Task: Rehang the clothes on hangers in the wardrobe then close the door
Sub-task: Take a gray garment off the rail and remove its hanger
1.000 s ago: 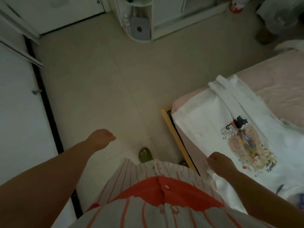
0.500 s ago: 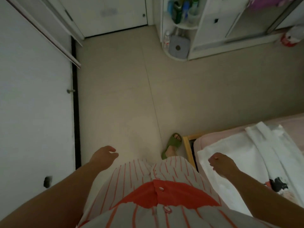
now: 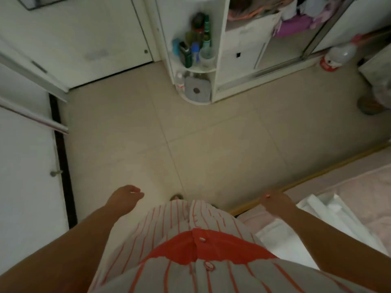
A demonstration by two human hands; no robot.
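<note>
no readable text anywhere, red label on the plastic bottle (image 3: 336, 57) too blurred to make out

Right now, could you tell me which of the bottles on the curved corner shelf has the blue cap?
The small bottle with the blue cap in the middle of the upper tier; the tall green bottle stands behind it, and a dark container is beside it.

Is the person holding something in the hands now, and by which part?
Nothing is held. The left hand and the right hand hang loosely curled, clear of the white garment on the bed.
</note>
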